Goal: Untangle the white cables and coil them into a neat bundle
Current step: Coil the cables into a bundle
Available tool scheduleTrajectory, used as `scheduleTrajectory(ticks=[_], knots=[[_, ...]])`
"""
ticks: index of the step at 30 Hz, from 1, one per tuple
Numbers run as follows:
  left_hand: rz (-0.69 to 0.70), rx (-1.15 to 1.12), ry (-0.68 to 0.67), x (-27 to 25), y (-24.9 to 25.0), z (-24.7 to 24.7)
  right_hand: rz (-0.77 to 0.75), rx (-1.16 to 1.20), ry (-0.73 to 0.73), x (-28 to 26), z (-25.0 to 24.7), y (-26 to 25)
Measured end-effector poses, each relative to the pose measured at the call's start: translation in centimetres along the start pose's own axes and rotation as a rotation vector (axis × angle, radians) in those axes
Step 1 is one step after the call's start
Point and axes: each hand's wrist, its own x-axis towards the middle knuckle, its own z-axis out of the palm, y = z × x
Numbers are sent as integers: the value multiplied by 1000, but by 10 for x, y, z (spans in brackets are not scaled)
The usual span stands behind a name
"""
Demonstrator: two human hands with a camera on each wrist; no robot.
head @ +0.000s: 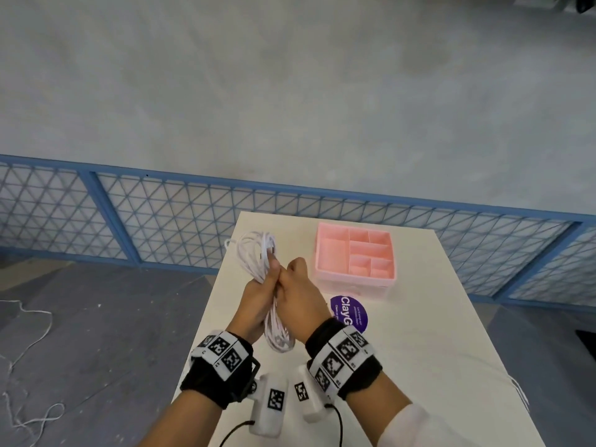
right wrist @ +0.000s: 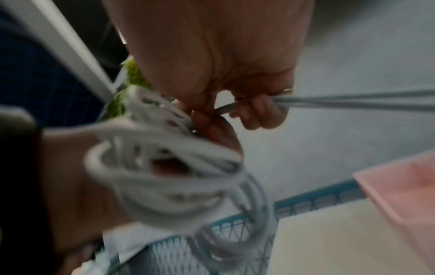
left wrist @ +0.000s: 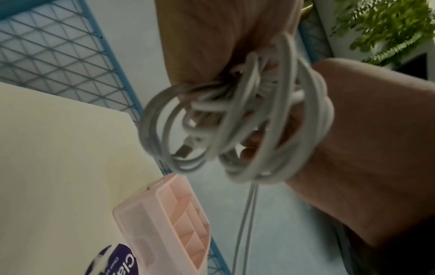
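Observation:
A coil of white cables (head: 256, 253) is held up over the cream table (head: 435, 350), with loops sticking out above and below my hands. My left hand (head: 258, 296) grips the coil around its middle. My right hand (head: 298, 290) is pressed against it from the right, fingers curled on the strands. In the left wrist view the coil (left wrist: 235, 121) wraps over my left hand (left wrist: 364, 148), and a USB plug (left wrist: 184, 148) hangs inside the loops. The blurred right wrist view has my right hand (right wrist: 235, 104) pinching two taut cable strands (right wrist: 353, 101) that run off to the right.
A pink compartment tray (head: 325, 253) stands on the table just right of my hands, with a round purple labelled thing (head: 351, 312) in front of it. A blue mesh fence (head: 129, 214) runs behind the table. White cord (head: 29, 350) lies on the floor at left.

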Motion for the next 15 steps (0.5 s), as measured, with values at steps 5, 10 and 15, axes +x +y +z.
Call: scheduleTrajectory(ticks=[5, 10, 15], knots=[[29, -107, 42, 3, 4, 2, -9, 362, 140, 7, -7, 4], [55, -68, 84, 11, 6, 2, 43, 466, 209, 3, -12, 17], [142, 3, 74, 21, 10, -16, 90, 311, -32, -2, -25, 49]])
